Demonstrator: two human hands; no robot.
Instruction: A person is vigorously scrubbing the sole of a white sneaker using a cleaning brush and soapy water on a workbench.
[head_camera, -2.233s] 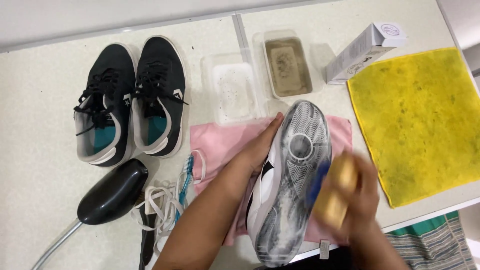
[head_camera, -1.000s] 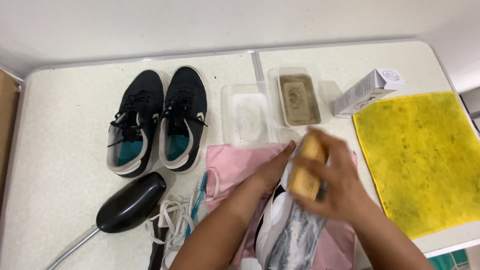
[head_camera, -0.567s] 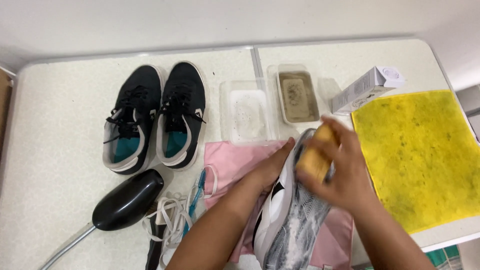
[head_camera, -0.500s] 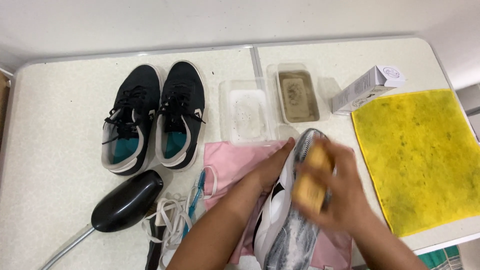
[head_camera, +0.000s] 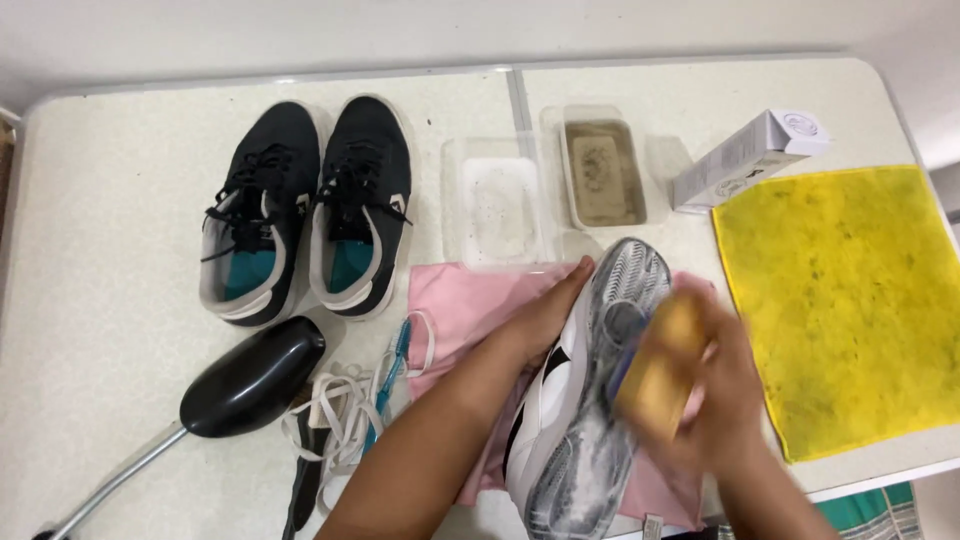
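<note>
A white and black shoe (head_camera: 590, 400) lies sole-up on a pink cloth (head_camera: 465, 305), its grey sole wet and soapy. My left hand (head_camera: 550, 310) grips the shoe's side near the toe and steadies it. My right hand (head_camera: 725, 390), blurred by motion, holds a yellow-brown brush (head_camera: 660, 365) pressed against the middle of the sole.
A pair of black sneakers (head_camera: 305, 210) stands at the back left. Two clear tubs, one with white foam (head_camera: 497, 205) and one with murky water (head_camera: 603, 172), sit behind the shoe. A white box (head_camera: 750, 158), a yellow cloth (head_camera: 850, 290), a black shoe form (head_camera: 250, 378), white laces (head_camera: 335, 415) and a blue toothbrush (head_camera: 388, 370) lie around.
My right hand has scrubbed the brush back and forth along the sole, up toward the toe and back down to the middle. My left hand has kept its hold on the shoe.
</note>
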